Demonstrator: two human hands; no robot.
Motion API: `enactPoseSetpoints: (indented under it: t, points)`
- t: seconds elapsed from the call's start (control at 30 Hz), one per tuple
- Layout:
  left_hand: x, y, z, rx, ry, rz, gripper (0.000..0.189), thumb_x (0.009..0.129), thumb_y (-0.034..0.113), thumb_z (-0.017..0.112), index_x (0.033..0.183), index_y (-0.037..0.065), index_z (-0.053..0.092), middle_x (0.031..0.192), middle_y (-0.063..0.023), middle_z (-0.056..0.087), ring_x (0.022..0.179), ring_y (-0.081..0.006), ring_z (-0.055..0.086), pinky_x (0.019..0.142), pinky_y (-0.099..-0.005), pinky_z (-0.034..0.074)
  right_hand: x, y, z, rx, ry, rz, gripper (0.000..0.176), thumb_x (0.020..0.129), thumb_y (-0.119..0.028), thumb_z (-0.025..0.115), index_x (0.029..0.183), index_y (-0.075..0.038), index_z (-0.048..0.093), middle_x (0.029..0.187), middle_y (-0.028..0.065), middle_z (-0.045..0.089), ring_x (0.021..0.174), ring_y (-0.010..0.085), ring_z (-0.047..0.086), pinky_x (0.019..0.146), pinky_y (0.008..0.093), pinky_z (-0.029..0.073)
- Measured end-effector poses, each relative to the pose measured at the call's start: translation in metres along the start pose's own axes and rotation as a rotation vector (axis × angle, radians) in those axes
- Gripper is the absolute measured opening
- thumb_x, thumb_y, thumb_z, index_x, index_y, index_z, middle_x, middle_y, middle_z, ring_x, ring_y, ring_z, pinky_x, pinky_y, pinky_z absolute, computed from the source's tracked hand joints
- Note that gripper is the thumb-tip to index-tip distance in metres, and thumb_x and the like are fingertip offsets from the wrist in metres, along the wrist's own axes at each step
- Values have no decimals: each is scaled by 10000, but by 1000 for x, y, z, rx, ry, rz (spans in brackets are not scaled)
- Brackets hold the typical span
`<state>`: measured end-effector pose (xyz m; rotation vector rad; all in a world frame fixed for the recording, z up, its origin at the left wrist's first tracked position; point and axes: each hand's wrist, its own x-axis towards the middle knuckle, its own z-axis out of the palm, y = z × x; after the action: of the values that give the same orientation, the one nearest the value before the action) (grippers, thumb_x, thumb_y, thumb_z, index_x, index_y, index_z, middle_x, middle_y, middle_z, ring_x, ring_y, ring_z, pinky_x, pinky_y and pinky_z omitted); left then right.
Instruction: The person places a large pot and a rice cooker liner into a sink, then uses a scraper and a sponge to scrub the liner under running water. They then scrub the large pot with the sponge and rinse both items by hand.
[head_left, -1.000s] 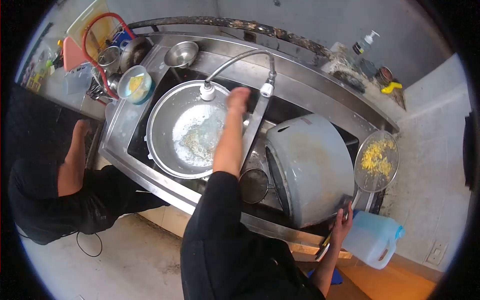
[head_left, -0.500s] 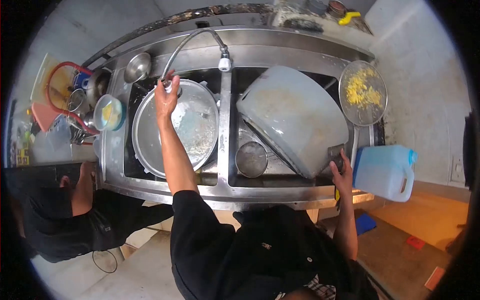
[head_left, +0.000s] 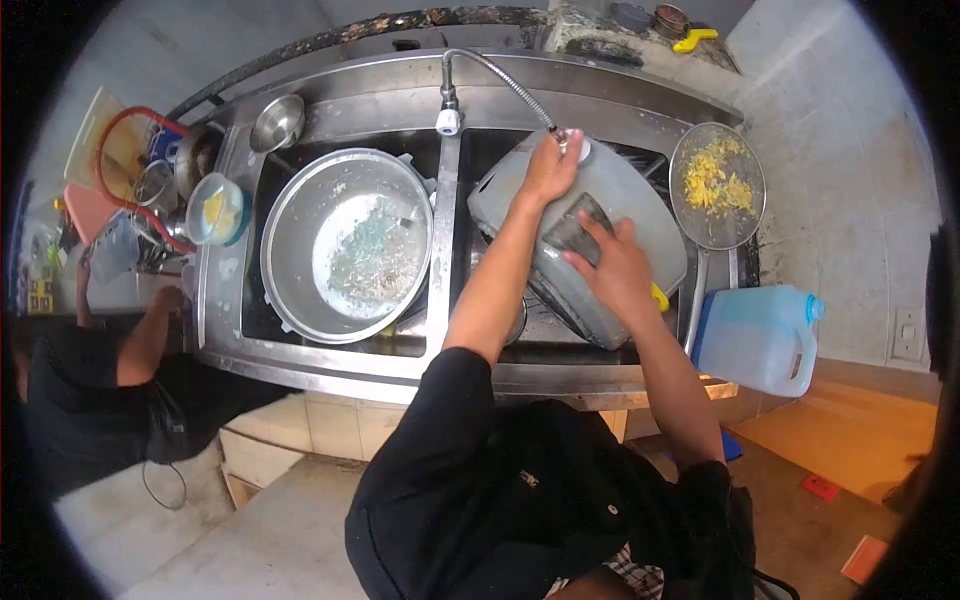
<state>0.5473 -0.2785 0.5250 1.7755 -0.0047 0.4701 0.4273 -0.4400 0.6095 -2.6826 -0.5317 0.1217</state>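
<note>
My left hand point(head_left: 552, 172) is wrapped round the end of the flexible metal faucet hose point(head_left: 508, 78), over the right basin. Below it a large grey plastic tub point(head_left: 640, 205) lies tilted in that basin, its wall facing up. My right hand point(head_left: 618, 268) presses a dark grey scrubbing pad point(head_left: 572, 230) against this wall, fingers spread over the pad's edge. Something small and yellow point(head_left: 659, 297) shows beside my right wrist. In the left basin stands a big round aluminium pot point(head_left: 285, 225) with cloudy, bluish bits on its bottom.
A mesh strainer point(head_left: 716, 190) with yellow scraps rests at the right rim, above a blue liquid jug point(head_left: 755, 340). On the left are a steel bowl point(head_left: 278, 124) and a plastic tub with a sponge point(head_left: 218, 210). Another person point(head_left: 90, 400) works at far left.
My left hand has swung the hose from over the pot to the grey tub. My right hand has moved the pad up and left across the tub. The other person's arms have shifted.
</note>
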Motion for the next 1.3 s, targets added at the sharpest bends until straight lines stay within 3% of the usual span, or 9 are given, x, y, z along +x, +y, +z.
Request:
enactPoseSetpoints:
  t: [0.13,0.23,0.3,0.43,0.57,0.67,1.07,1.2,1.3]
  points:
    - [-60,-16,-41,447,-30,101,608,862,455,594,1243,-14,531,1287,-269,516,1220,-414,470,1032,-459,356,-6,8,6,-51,-11,-40,561,800,-403,713,1304,-218,553,1111,213,483,901,426,598,775,468,502]
    - [-120,-61,-46,505,179,-112,744,875,561,545,1343,-8,442,1344,-258,480,1267,-403,428,1076,-439,310,12,20,2,-39,33,-60,571,794,-411,715,1303,-206,555,1064,231,525,915,430,600,788,470,503]
    - [-151,-74,-12,-84,525,-687,747,909,579,497,1358,-13,420,1357,-238,473,1286,-371,409,1095,-426,286,21,8,2,-38,35,-29,576,792,-407,718,1303,-199,555,1040,240,547,922,429,602,795,471,504]
    - [-153,-22,10,-873,835,-720,673,974,528,415,1295,-62,470,1283,-176,548,1195,-294,506,1037,-400,379,34,-43,-7,-146,-229,-68,574,800,-377,715,1308,-165,549,1111,261,538,993,433,600,815,495,506]
    - [-158,-55,20,-1001,824,-613,552,1020,435,353,1210,-50,535,1132,-130,619,986,-237,611,840,-343,497,38,-58,5,-352,-374,-137,556,814,-373,699,1302,-149,552,1087,246,548,939,430,617,767,474,519]
    - [-148,-23,7,-738,768,-885,497,1037,380,328,1063,-27,612,887,-116,655,753,-205,616,707,-332,501,67,-41,25,-270,-157,-165,614,794,-430,701,1313,-147,534,1091,222,545,894,402,626,729,473,523]
    - [-151,-48,0,-937,674,-818,507,1034,384,292,1195,-18,556,1120,-129,627,986,-256,608,876,-384,485,3,170,10,165,494,101,784,662,-349,858,1320,-90,519,1187,151,566,1057,317,576,940,406,439]
    - [-166,-48,-22,-975,663,-834,508,1031,380,259,1254,3,516,1200,-131,589,1039,-280,600,907,-404,495,-7,179,4,416,78,207,748,696,-157,848,1347,-77,488,1200,86,592,1030,164,587,914,298,457]
    - [-181,-45,-31,-927,611,-872,496,1026,360,255,1270,9,506,1221,-132,577,1055,-294,596,910,-425,502,-23,141,-3,717,111,177,734,690,-85,838,1341,-89,498,1222,78,593,1078,161,575,938,290,449]
